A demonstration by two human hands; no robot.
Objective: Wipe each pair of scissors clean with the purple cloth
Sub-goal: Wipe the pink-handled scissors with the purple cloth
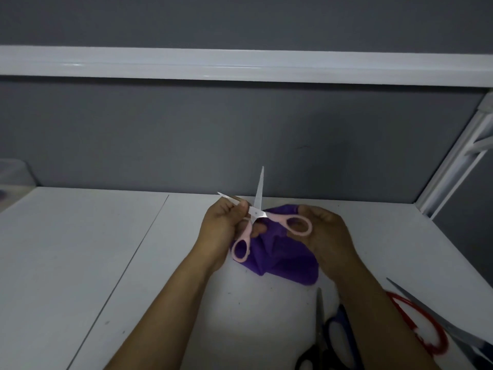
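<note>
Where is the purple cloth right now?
In the head view the purple cloth sits bunched on the white table, in the middle, behind the pink scissors, between the left hand and the right hand.

no legible txt, no labels, brands or nos. anywhere

One purple cloth (282,260), two hands (221,225) (329,236), seemingly three pairs of scissors (256,212) (319,324) (446,340)
</note>
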